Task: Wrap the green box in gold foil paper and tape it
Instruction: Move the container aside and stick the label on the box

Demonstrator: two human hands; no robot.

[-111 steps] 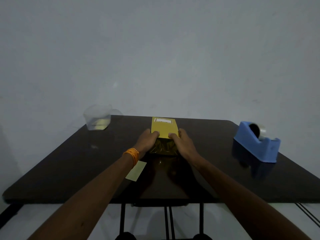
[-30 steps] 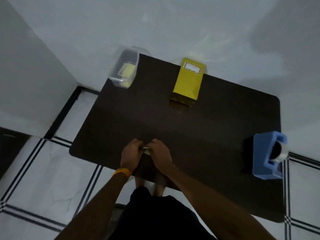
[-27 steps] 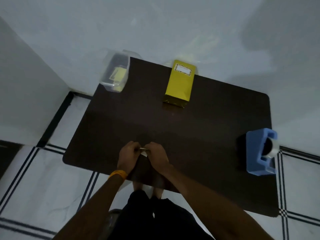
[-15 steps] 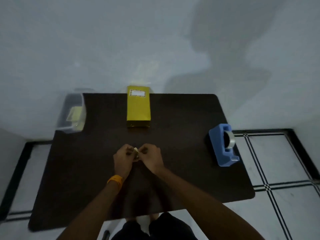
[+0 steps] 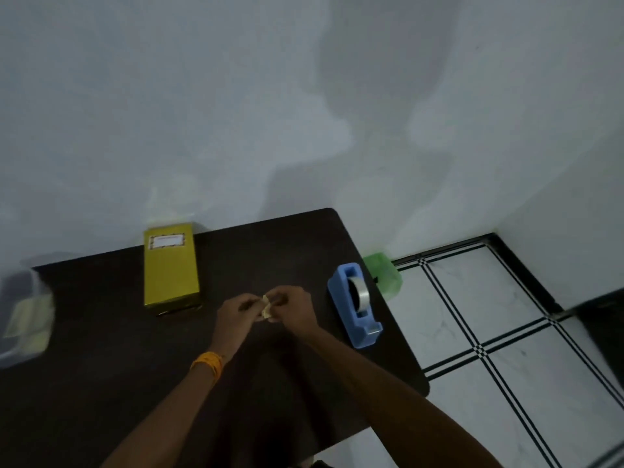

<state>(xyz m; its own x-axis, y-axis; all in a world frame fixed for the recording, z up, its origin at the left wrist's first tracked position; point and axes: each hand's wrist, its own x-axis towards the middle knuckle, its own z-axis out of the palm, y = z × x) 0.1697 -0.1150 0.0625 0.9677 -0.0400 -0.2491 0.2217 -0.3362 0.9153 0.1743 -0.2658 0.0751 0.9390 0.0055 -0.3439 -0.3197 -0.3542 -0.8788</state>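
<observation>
from the head camera, both hands met over the middle of the dark table (image 5: 101,383). the left hand (image 5: 236,310) and the right hand (image 5: 293,307) were curled in toward each other, fingertips pinching a small pale scrap (image 5: 266,309) between them, held just above the tabletop. whether it was paper or tape could not be told. an orange wristband (image 5: 207,363) sat on the left wrist.

the gold-wrapped box (image 5: 170,268) lay flat near the table's far edge, left of the hands and apart from them. its long side ran away from the person, and a white label with a patterned border sat on its far end. no green showed on it.

a blue tape dispenser (image 5: 354,304) stood just right of the right hand, near the table's right edge, with a clear tape roll (image 5: 358,293) seated in it and its cutter end toward the person.

a clear plastic container (image 5: 25,319), blurred, sat at the table's left edge with something pale yellow inside. a green object (image 5: 383,275) rested on the white tiled floor (image 5: 506,332) past the table's right edge, beside the wall (image 5: 304,113).
</observation>
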